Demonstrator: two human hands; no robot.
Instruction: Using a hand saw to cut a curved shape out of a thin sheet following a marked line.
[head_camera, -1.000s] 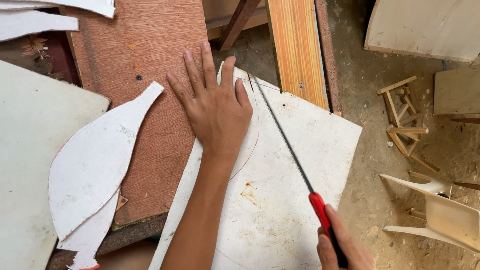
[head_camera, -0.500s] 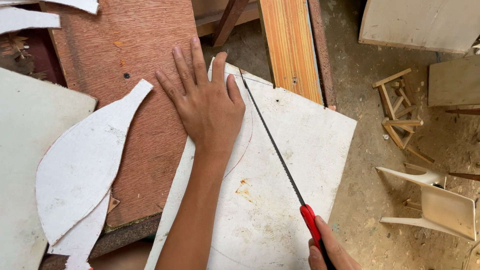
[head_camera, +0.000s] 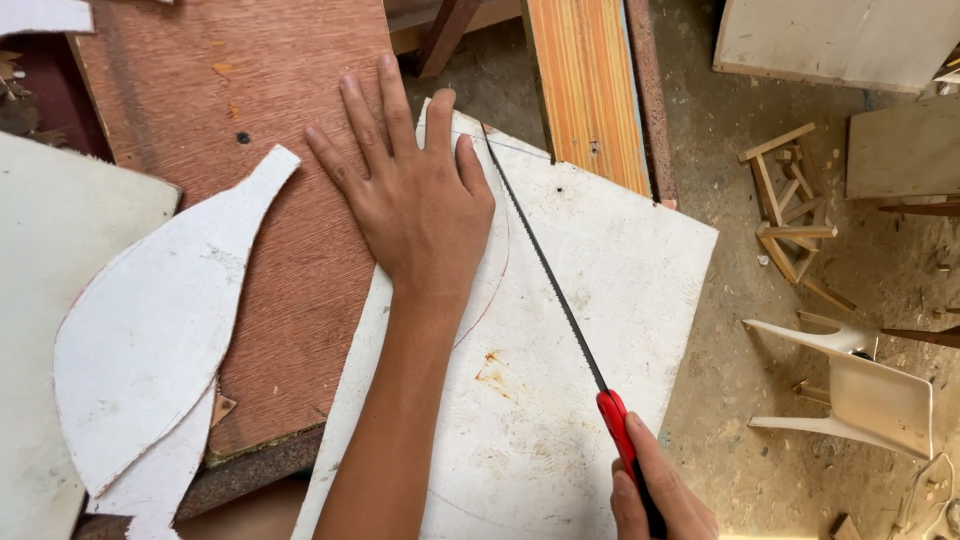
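My left hand (head_camera: 415, 195) lies flat with fingers spread on the upper left part of a white board (head_camera: 590, 330), pressing it down where it overlaps a brown board (head_camera: 250, 110). My right hand (head_camera: 660, 495), at the bottom edge, grips the red handle of a thin hand saw (head_camera: 545, 265). The saw's dark blade runs diagonally up to the board's top edge, just right of my left thumb. A faint curved pencil line crosses the white board beside my left wrist.
A white leaf-shaped cut-out (head_camera: 160, 330) rests on the brown board at the left. Another white panel (head_camera: 50, 260) sits at the far left. An orange striped plank (head_camera: 590, 90) lies behind. On the dusty floor to the right are a small wooden frame (head_camera: 785, 210) and a white plastic chair (head_camera: 860, 385).
The view has shifted slightly, so everything sits a little further left. The saw and my right hand have drawn back a little toward me. My left hand stays flat on the board.
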